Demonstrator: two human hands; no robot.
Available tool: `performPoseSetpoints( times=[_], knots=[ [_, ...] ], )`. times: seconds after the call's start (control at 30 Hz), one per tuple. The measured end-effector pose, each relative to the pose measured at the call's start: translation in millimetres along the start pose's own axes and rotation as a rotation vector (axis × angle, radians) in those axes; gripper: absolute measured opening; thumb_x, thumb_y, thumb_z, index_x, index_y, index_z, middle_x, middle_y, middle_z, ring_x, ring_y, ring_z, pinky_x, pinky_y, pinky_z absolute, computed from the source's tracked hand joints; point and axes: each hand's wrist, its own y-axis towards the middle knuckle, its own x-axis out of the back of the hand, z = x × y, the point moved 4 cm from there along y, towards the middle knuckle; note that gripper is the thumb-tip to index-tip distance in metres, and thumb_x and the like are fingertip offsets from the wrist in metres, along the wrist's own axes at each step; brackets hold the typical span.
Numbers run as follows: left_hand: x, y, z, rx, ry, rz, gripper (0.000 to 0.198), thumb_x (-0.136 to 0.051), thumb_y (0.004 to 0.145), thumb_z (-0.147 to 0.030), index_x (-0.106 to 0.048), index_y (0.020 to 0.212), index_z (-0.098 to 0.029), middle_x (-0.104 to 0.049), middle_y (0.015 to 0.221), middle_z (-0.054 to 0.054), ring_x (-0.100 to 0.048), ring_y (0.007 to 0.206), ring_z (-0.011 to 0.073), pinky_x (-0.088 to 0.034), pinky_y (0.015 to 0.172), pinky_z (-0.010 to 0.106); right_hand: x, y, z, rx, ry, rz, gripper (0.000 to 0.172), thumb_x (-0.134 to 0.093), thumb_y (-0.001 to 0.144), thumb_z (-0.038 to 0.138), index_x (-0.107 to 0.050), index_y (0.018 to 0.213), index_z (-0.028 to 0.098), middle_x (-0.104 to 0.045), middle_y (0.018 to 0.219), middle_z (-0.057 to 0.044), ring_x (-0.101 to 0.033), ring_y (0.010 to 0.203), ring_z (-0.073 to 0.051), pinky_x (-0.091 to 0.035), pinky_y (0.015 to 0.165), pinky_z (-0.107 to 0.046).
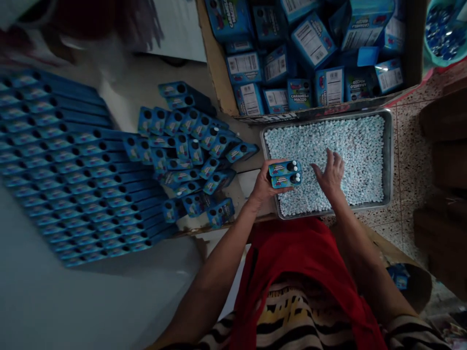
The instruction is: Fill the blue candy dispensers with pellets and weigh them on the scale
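Observation:
My left hand [260, 187] grips two small blue candy boxes [280, 182] side by side at the left edge of the tray. Each box has a round hole in its upturned face, with white candies showing at it. Over the middle of the metal tray [388, 160] hovers my right hand [331, 172], fingers apart and nothing visible in them. Small white and pale blue candies [359, 146] fill the tray. Left of my left hand lies a loose pile of similar blue boxes [189, 146], their holes facing up.
Neat rows of blue boxes [73, 160] stand on the table at the left. Behind the tray, a cardboard carton [219, 87] holds many blue boxes. A teal tub [430, 53] with shiny blue pieces is at the top right. Part of another person [91, 24] shows at the top left.

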Motion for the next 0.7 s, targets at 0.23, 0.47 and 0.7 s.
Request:
performPoseSetpoints(
  times=[0.23,0.47,0.7],
  knots=[
    [-27.4,-7.3,7.8,-0.098,0.025,-0.042,0.086,-0.103,0.068,-0.054,-0.060,0.138,-0.028,-0.074,0.141,0.011,-0.075,0.128,0.0303,-0.063,0.108,0.045,-23.8,17.7,36.5,0.164,-0.068,0.268,0.036,-0.052,0.104,0.028,-0.074,0.131,0.018,-0.069,0.133,-0.023,-0.061,0.122,-0.037,-0.051,0.100,-0.048],
    [-15.3,-13.7,-1.9,-0.113,0.263,-0.101,0.079,-0.101,0.071,-0.049,-0.063,0.137,-0.025,-0.072,0.136,0.010,-0.074,0.124,0.0289,-0.060,0.109,0.043,21.7,17.8,-3.4,-0.314,0.687,0.400,0.035,-0.070,0.085,0.057,-0.063,0.091,0.023,-0.058,0.068,0.002,-0.052,0.061,-0.017,-0.038,0.059,-0.028],
    [-23.1,-18.6,-6.2,-0.067,0.321,-0.056,0.075,-0.099,0.071,-0.044,-0.063,0.134,-0.024,-0.073,0.132,0.011,-0.075,0.120,0.0309,-0.062,0.105,0.047,96.4,4.7,61.0,0.271,0.567,0.452,0.013,-0.074,0.086,0.026,-0.077,0.098,0.023,-0.067,0.080,0.001,-0.057,0.070,-0.016,-0.044,0.069,-0.029]
  ],
)
